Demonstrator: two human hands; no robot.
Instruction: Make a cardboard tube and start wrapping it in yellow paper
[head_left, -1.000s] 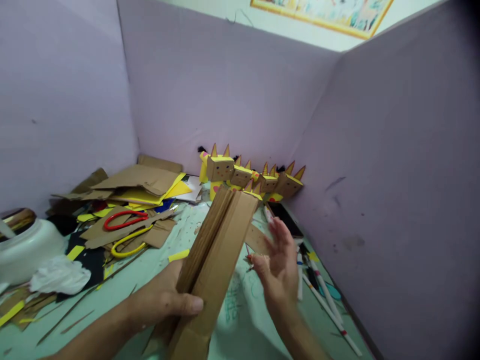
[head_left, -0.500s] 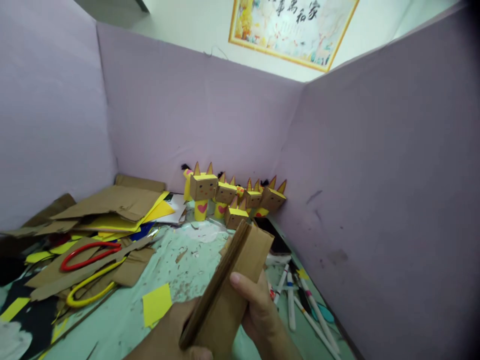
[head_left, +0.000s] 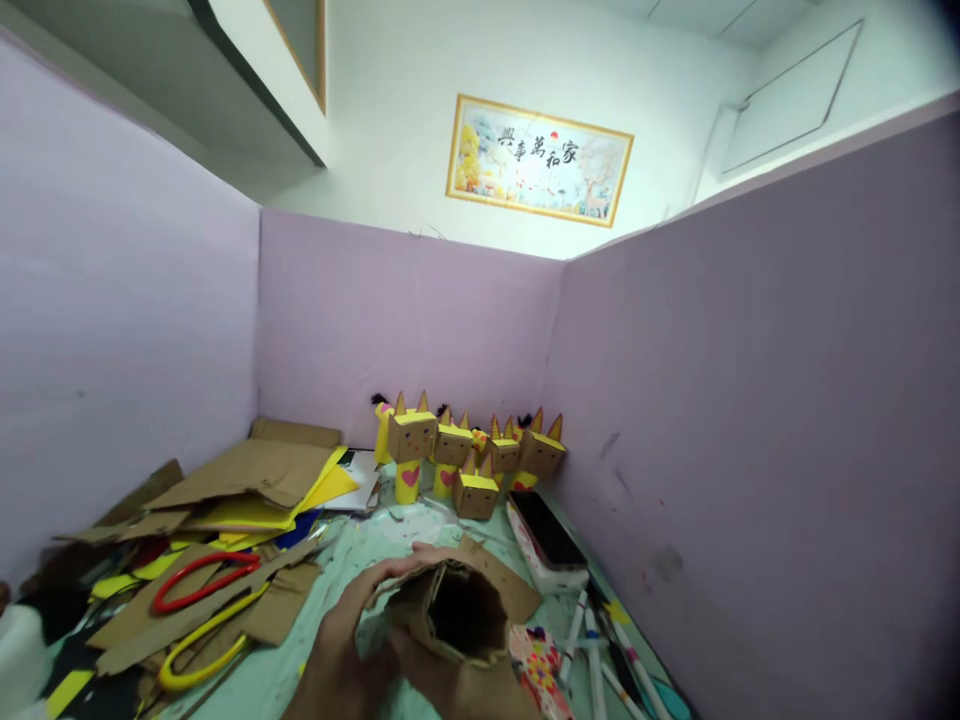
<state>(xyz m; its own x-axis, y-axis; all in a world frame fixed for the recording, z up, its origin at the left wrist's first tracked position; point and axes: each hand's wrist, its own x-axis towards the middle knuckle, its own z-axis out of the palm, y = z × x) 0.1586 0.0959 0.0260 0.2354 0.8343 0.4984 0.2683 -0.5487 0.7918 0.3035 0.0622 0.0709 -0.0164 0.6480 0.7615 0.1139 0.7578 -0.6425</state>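
Note:
A brown cardboard tube (head_left: 491,612), folded with corners, faces me with its dark hollow end. My left hand (head_left: 349,625) curves around its left side, the fingers reaching over the far edge and closed on it. Below the opening, my right hand (head_left: 431,670) is against the tube's near side, in shadow and partly cut off by the bottom edge; its fingers are largely hidden. A flat cardboard piece (head_left: 510,585) lies just behind the tube. To its right is a colourful patterned item (head_left: 538,665).
Left are scissors with red and yellow handles (head_left: 201,588), cardboard sheets (head_left: 240,470) and yellow paper (head_left: 337,485). Several horned box-headed figures (head_left: 411,440) stand at the back. A phone (head_left: 551,530) rests on a white box, near markers (head_left: 594,660). Lilac panels (head_left: 405,310) enclose the table.
The cardboard, earlier seen as a long folded strip with its layered edge showing, is now turned and opened into a tube facing me. Both hands have shifted around it. My view has tilted up.

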